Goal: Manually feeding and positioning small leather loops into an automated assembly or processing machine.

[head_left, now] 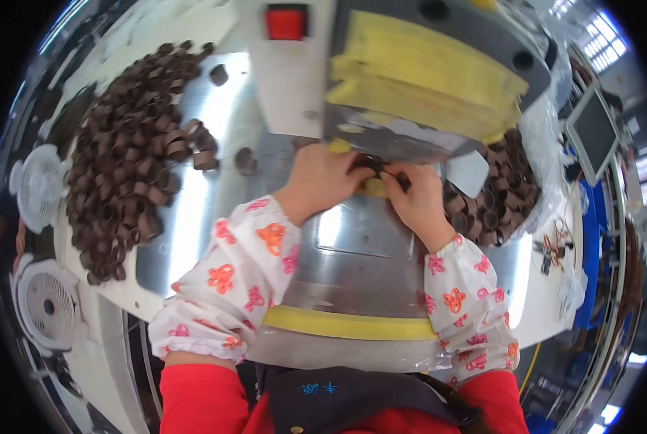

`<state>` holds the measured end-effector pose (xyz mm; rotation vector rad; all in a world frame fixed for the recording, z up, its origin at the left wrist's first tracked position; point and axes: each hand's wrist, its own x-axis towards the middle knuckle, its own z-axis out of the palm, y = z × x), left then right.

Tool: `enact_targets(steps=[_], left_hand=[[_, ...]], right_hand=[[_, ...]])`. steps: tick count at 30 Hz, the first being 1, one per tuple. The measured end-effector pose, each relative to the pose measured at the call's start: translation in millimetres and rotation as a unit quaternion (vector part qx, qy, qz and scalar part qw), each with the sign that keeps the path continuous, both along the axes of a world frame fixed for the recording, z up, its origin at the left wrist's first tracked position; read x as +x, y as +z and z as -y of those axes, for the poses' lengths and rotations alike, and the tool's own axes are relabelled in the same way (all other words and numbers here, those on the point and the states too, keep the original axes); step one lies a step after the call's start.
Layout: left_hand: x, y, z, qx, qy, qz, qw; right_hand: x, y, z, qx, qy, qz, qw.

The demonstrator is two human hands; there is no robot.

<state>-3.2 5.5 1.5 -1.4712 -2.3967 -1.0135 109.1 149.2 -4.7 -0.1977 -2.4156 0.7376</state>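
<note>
Clearly, the widest thing is the shiny metal work surface [186, 246], which lies under almost everything. Over it stands the grey machine head [421, 76], covered partly with yellow tape, and in this view its lower edge is very near to both hands. Next in size comes the left heap of brown rings [124, 166], well apart from the fingers; the right heap of brown rings [501, 192] is smaller and lies near the right hand [419, 202]. This hand has its thumb and forefinger narrow, and the left hand [325, 177] has its fingers narrow too, from the opposite side. Both pinch at one small dark piece [373, 164], which is between their tips, below the machine head; it is blurred, so I cannot tell its exact shape, nor how firmly each hand holds it. For doing this step well, I think the two hands should press evenly, so that the piece does not tilt or slip. It seems also wise to hold only its sides, with the fingertips low and away from the machine edge, and to check its seating before letting go
</note>
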Motion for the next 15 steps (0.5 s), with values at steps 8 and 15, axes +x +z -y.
enact_targets(steps=[8, 15], left_hand=[[26, 3, 55, -0.015, -0.01, 0.024, 1.0], [21, 8, 129, -0.032, 0.126, 0.051, 0.99]], right_hand=[[19, 7, 41, -0.101, 0.074, 0.022, 0.992], [-24, 10, 110, -0.074, 0.165, -0.004, 0.984]])
